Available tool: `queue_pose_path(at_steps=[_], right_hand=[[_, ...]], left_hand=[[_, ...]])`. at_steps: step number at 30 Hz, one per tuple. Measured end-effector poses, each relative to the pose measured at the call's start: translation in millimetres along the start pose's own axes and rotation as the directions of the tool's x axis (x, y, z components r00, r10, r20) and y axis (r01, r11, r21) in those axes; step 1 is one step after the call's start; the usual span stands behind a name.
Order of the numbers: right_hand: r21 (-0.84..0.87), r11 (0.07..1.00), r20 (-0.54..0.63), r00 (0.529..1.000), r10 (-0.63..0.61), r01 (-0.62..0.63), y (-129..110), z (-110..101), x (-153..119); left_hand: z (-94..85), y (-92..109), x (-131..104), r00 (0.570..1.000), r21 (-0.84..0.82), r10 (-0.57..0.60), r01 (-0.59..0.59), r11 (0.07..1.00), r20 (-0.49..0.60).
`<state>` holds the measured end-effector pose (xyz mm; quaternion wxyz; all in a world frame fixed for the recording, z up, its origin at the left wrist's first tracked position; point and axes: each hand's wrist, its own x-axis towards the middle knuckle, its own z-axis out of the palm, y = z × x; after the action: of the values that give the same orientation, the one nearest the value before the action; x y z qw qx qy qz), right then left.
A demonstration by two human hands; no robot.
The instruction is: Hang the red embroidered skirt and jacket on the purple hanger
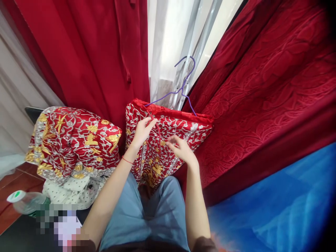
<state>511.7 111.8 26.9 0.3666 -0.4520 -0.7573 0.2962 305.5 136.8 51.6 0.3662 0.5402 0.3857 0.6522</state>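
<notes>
the left hand [143,131] is raised against the upper front of a red embroidered garment [168,140] that hangs on a purple wire hanger [183,87], straight ahead of the person's knees. its fingers are pinched shut on a thin red cord [157,131] near the garment's top edge. the right hand [181,148] sits a little lower and to the right, touching the silver and gold embroidery; its fingers are curled in, and it looks as if they pinch the fabric or the cord's lower end, though the grip is too small and blurred to be sure. a red string bracelet [127,160] circles the left wrist.

to the left lies a second embroidered red garment [73,140], heaped on a white dotted cloth [70,190]. a plastic bottle [26,201] with a white cap lies on its side at the lower left. red curtains [86,52] hang behind, with a white sheer curtain [165,38] between them. a blue sheet [283,206] fills the lower right.
</notes>
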Motion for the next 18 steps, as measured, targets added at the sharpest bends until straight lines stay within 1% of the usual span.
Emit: queue_pose_path(at_steps=[1, 3, 5, 7, 10, 12, 14, 16, 18], right_hand=[[0.081, 0.996, -0.054, 0.998, -0.028, 0.033, -9, 5, 10], [0.255, 0.963, -0.109, 0.992, -0.058, 0.084, -24, 17, 30], [0.396, 0.914, -0.086, 0.994, -0.063, 0.092, -36, 33, 47], [0.491, 0.870, -0.032, 0.999, -0.039, 0.050, -46, 48, 60], [0.587, 0.806, 0.019, 0.997, 0.072, -0.069, -59, 62, 67], [0.642, 0.750, 0.065, 0.986, 0.154, -0.160, -67, 61, 66], [0.664, 0.719, 0.108, 0.978, 0.179, -0.205, -73, 54, 63], [0.660, 0.728, 0.104, 0.982, 0.155, -0.185, -75, 46, 58], [0.652, 0.745, 0.069, 0.990, 0.126, -0.140, -74, 39, 54]], left_hand=[[-2.8, 2, -3, 1.000, 0.007, 0.006, -0.006, 1.000, 0.001], [-8.8, 6, -9, 1.000, 0.018, 0.012, -0.012, 1.000, 0.019], [-14.5, 12, -13, 0.998, 0.022, 0.005, -0.006, 1.000, 0.064], [-19.3, 17, -14, 0.993, 0.028, 0.002, -0.005, 1.000, 0.114], [-24.8, 21, -13, 0.990, 0.097, 0.015, -0.029, 0.995, 0.137], [-27.2, 21, -10, 0.991, 0.166, 0.028, -0.051, 0.985, 0.133], [-28.2, 19, -6, 0.991, 0.209, 0.046, -0.072, 0.975, 0.129], [-27.8, 17, -2, 0.994, 0.206, 0.059, -0.078, 0.975, 0.097], [-26.7, 14, 3, 0.998, 0.155, 0.038, -0.044, 0.987, 0.040]])
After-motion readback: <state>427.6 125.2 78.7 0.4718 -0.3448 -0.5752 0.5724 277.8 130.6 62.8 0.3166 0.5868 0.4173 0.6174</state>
